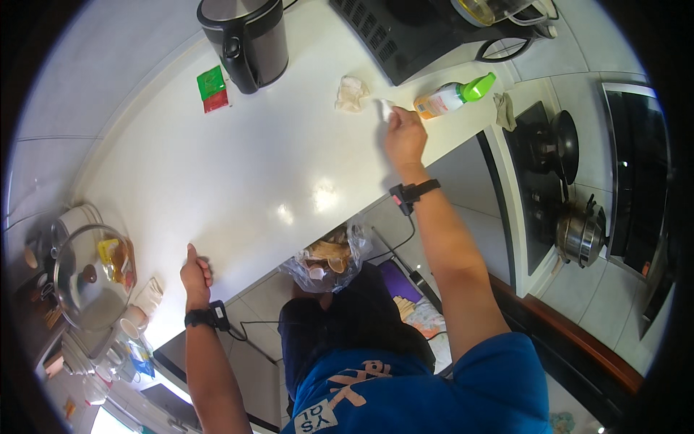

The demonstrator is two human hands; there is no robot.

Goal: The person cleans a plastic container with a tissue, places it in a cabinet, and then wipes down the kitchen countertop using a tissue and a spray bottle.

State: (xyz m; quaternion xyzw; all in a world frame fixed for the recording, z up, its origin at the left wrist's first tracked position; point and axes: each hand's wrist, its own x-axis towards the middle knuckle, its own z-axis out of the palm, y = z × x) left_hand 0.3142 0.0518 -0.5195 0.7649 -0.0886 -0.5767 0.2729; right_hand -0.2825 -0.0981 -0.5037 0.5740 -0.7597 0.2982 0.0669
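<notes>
My right hand (406, 138) reaches over the far right of the white countertop (217, 179), pinching a small white tissue (386, 109). Just left of it lies a crumpled, off-white cloth or paper (352, 94). A spray bottle (450, 97) with a bright green head and an orange and white label is lying close to the right of those fingers. At the counter's near left, my left hand (196, 275) has its fingers curled and its thumb extended; nothing shows in it. Both wrists wear black straps with cabled devices.
An electric kettle (260, 46) stands at the back beside a green and red packet (213, 89). A black appliance (401, 32) occupies the back right. A glass lid (89, 293) leans at left. Below the front edge hangs a plastic bag of waste (331, 260). A pot (581, 233) is at right.
</notes>
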